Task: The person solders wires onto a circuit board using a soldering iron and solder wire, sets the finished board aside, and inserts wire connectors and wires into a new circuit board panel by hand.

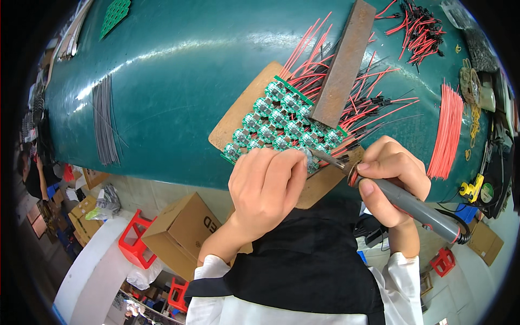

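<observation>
My right hand [392, 176] grips a grey soldering iron [420, 212] like a pen. The iron's tip reaches left to the near edge of a green panel of small round circuit boards [279, 117]. My left hand [266, 181] is closed at that same edge, its fingertips pressed together close to the tip. Whatever those fingers pinch is hidden. Under the panel lies a brown wooden board [235, 122]. A rusty metal bar [345, 62] rests across the panel's far right side, over red and black wires [360, 108] that fan out from there.
Bundles of grey wires [104, 122] and red wires [447, 132] lie left and right on the green table [173, 92]. More connector leads [420, 35] are heaped far right. A yellow-handled tool [472, 188] sits at the right edge. A cardboard box [181, 233] and red stool [135, 241] stand below.
</observation>
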`<state>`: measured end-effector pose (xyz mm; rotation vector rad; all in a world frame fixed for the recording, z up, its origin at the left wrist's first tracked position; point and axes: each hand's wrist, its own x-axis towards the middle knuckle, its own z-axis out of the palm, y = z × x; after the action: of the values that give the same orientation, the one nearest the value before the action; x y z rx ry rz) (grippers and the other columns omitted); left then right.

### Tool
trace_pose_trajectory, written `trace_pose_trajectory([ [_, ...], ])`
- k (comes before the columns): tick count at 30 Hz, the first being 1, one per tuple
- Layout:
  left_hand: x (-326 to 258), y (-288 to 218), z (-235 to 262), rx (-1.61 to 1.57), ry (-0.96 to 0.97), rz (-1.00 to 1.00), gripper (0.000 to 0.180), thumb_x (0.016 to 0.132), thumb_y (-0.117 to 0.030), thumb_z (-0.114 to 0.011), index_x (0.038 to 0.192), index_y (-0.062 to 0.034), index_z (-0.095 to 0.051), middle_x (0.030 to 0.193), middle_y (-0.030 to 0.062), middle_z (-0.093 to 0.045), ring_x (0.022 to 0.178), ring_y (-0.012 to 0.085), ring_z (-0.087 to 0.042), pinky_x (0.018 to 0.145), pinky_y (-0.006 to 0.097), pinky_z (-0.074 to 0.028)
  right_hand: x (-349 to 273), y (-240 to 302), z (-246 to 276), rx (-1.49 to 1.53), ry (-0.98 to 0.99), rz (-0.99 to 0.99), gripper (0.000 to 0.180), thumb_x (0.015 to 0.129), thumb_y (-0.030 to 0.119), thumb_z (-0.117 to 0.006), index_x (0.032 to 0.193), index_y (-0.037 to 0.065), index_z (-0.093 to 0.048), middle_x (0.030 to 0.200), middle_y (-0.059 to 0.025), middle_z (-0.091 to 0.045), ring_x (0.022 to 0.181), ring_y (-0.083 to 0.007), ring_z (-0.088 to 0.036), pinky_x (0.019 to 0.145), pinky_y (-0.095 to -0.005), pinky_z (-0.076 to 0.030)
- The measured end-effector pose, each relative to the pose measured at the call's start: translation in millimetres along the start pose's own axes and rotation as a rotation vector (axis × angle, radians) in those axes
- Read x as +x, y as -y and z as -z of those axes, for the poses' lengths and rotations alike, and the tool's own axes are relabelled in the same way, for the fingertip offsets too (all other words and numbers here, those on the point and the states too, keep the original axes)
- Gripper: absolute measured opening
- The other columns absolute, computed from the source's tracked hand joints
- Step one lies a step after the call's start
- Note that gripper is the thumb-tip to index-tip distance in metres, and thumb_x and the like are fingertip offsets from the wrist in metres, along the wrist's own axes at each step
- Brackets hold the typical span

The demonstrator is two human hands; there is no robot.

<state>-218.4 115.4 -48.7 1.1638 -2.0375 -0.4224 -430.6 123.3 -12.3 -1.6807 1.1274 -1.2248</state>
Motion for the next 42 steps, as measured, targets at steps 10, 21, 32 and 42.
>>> trace_pose_trajectory([
  [10, 14.8, -10.5, -1.9, -0.048, -0.009, 0.097, 0.022, 0.07, 0.005, -0.073, 0.086, -0.0059, -0.063, 0.073, 0.0037, -0.055, 0.059, 0.0188, -0.05, 0.053, 0.03, -0.041, 0.0, -3.2, 12.0, 0.031, -0.095, 0.015, 0.014, 0.071, -0.004, -0.068, 0.084, -0.004, -0.063, 0.068, -0.0114, -0.06, 0.059, -0.0202, -0.057, 0.055, -0.0299, -0.046],
  [21, 29.7, -18.2, 8.7, 0.075, 0.181, 0.155, 0.02, 0.072, 0.0, -0.073, 0.089, -0.0063, -0.065, 0.074, 0.0033, -0.056, 0.06, 0.0193, -0.053, 0.054, 0.032, -0.043, 11.7, -3.5, 17.0, -0.031, 0.029, 0.054, 0.015, 0.068, -0.004, -0.068, 0.082, -0.004, -0.062, 0.07, -0.0117, -0.062, 0.06, -0.023, -0.058, 0.056, -0.032, -0.047],
  [32, 30.5, 11.9, 6.6, -0.13, 0.123, 0.09, 0.02, 0.077, 0.0, -0.072, 0.093, -0.007, -0.062, 0.086, 0.0063, -0.056, 0.075, 0.0259, -0.057, 0.065, 0.037, -0.046, -16.5, 9.8, -25.5, -0.238, -0.236, 0.109, 0.016, 0.079, -0.001, -0.068, 0.09, -0.005, -0.057, 0.062, -0.0104, -0.057, 0.056, -0.0234, -0.062, 0.052, -0.0319, -0.051],
  [42, 24.2, 15.6, -1.6, -0.02, 0.057, 0.01, 0.02, 0.078, -0.004, -0.072, 0.095, -0.0091, -0.065, 0.083, 0.0042, -0.057, 0.065, 0.0209, -0.056, 0.057, 0.034, -0.046, -10.1, 11.1, -31.6, -0.294, -0.199, 0.084, 0.013, 0.082, 0.0, -0.065, 0.09, -0.003, -0.056, 0.064, -0.0103, -0.057, 0.059, -0.0234, -0.061, 0.055, -0.0334, -0.049],
])
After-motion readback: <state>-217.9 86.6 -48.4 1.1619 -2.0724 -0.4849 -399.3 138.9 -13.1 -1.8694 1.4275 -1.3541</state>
